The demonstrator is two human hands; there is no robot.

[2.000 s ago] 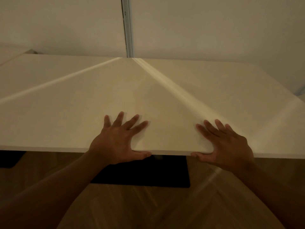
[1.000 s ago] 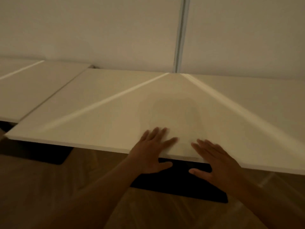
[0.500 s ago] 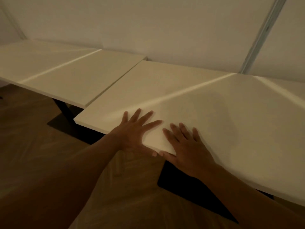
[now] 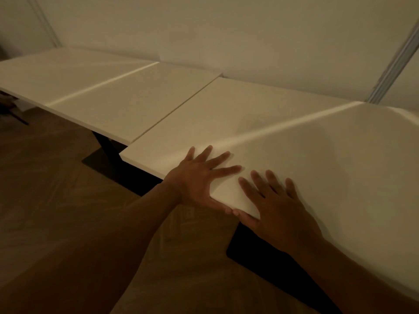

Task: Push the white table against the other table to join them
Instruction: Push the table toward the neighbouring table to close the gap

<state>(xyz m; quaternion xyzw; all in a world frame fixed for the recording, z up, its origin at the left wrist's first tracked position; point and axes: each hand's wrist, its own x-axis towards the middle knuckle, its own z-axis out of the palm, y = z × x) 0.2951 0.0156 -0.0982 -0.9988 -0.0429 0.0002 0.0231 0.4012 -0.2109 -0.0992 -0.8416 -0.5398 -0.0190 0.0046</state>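
Note:
The white table [image 4: 306,141] fills the right and middle of the head view. Its left edge lies along the right edge of the other white table [image 4: 108,94], with only a thin dark seam between them; its front edge sits nearer to me than the other's. My left hand [image 4: 199,177] lies flat on the top at the front edge, fingers spread, thumb hooked under the rim. My right hand [image 4: 274,205] lies flat beside it, thumb also at the rim. The two thumbs nearly touch.
A pale wall [image 4: 226,30] runs right behind both tables, with a metal strip [image 4: 394,62] at the right. Black base plates [image 4: 102,162] [image 4: 260,250] stand on the wooden floor [image 4: 56,200] under the tables. A dark object [image 4: 11,107] sits at far left.
The view has swung left, so the other table has come into sight. Both hands have slid left along the front edge and drawn together. The white table now lies against the other one.

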